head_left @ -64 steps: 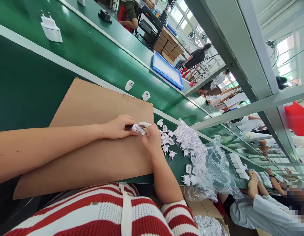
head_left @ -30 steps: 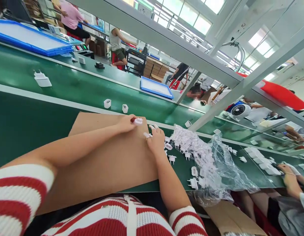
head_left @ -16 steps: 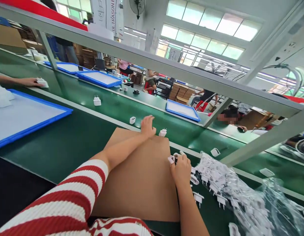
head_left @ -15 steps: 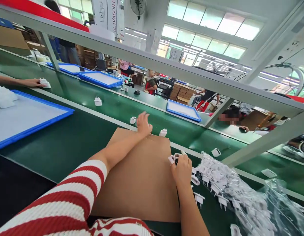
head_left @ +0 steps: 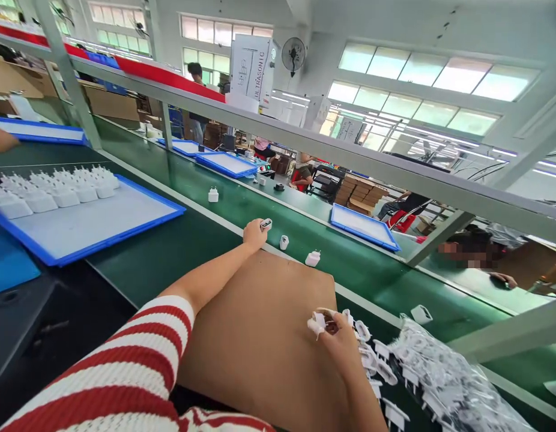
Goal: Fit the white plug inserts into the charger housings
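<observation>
My left hand (head_left: 254, 236) is closed on a white charger housing (head_left: 266, 224) at the near edge of the green conveyor belt (head_left: 242, 207). The housing's open end faces up, with dark parts inside. My right hand (head_left: 343, 343), fingers curled, grips a white plug cover (head_left: 317, 324) over the right side of a brown cardboard sheet (head_left: 264, 324); its fingertips are partly hidden. Just beyond that hand lie several loose plug covers with pins (head_left: 377, 364). On the belt, an open white housing (head_left: 284, 242) and a white charger with pins (head_left: 313, 258) are near my left hand.
A clear bag of white parts (head_left: 453, 366) lies at right. On the left, a blue-rimmed tray (head_left: 147, 210) holds rows of white chargers, with another person's arm (head_left: 1, 139) behind it. A metal rail (head_left: 296, 129) crosses above the belt. Another blue-rimmed tray (head_left: 363, 227) sits beyond.
My left hand, open over the belt before, is now closed on a charger housing. My right hand still holds a white plug cover. The view has swung left, showing more of the charger tray.
</observation>
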A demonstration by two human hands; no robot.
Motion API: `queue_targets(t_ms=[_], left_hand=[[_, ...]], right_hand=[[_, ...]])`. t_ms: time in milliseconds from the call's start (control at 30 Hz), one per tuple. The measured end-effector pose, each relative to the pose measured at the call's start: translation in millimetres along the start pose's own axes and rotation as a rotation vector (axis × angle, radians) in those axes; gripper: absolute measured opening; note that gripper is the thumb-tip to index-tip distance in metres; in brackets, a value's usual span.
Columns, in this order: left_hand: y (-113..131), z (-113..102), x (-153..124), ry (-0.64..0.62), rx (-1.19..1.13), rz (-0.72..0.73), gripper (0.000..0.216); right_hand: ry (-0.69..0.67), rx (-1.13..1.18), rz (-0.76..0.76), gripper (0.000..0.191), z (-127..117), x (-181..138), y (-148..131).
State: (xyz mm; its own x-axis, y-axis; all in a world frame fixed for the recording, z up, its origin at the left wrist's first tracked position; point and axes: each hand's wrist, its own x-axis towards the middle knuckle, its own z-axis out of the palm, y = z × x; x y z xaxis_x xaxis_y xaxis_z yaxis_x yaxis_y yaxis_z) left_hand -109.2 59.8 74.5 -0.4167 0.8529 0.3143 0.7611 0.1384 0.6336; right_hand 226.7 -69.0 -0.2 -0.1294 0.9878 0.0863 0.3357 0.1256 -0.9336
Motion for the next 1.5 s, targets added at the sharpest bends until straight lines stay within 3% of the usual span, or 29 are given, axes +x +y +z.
queue_targets(t_ms=[133, 300, 433, 533, 733, 933, 1000, 1067, 1167, 1267, 1400, 1500], left_hand=[[20, 0, -56, -0.086, -0.108, 0.204, 0.037], [34, 27, -125, -0.473, -0.274, 0.509, 0.039], [30, 49, -142, -0.727, -0.292, 0.621, 0.043], [25, 56, -142, -0.848, -0.279, 0.658, 0.045], [20, 58, -143, -0.866, -0.297, 0.662, 0.045], [20, 60, -142, -0.901, -0.373, 0.698, 0.036], [19, 60, -142, -0.888, -0.394, 0.699, 0.035], [19, 59, -143, -0.878, -0.409, 0.699, 0.036], [20, 58, -143, -0.878, -0.408, 0.698, 0.035], [21, 57, -143, -0.881, -0.398, 0.698, 0.035], [21, 58, -143, -0.879, -0.402, 0.691, 0.035], [20, 60, -144, -0.865, -0.426, 0.685, 0.036]], right_hand=[[-0.081, 0.244, 0.059, 0.045, 5, -1, -10], [0.071, 0.489, 0.154, 0.053, 0, 13, -15], [0.032, 0.622, 0.248, 0.048, -7, 24, -10], [0.03, 0.673, 0.291, 0.05, -8, 24, -10], [0.121, 0.477, 0.137, 0.037, 2, 19, -17], [0.011, 0.241, -0.068, 0.027, 6, 8, -22], [0.02, 0.092, -0.168, 0.019, 6, 7, -23], [0.044, 0.028, -0.222, 0.023, 5, 6, -24], [0.096, 0.083, -0.22, 0.032, 3, 6, -25], [0.123, 0.12, -0.257, 0.017, 1, 7, -23], [0.055, 0.133, -0.212, 0.023, -1, 8, -19], [0.051, 0.0, -0.218, 0.022, -2, 6, -22]])
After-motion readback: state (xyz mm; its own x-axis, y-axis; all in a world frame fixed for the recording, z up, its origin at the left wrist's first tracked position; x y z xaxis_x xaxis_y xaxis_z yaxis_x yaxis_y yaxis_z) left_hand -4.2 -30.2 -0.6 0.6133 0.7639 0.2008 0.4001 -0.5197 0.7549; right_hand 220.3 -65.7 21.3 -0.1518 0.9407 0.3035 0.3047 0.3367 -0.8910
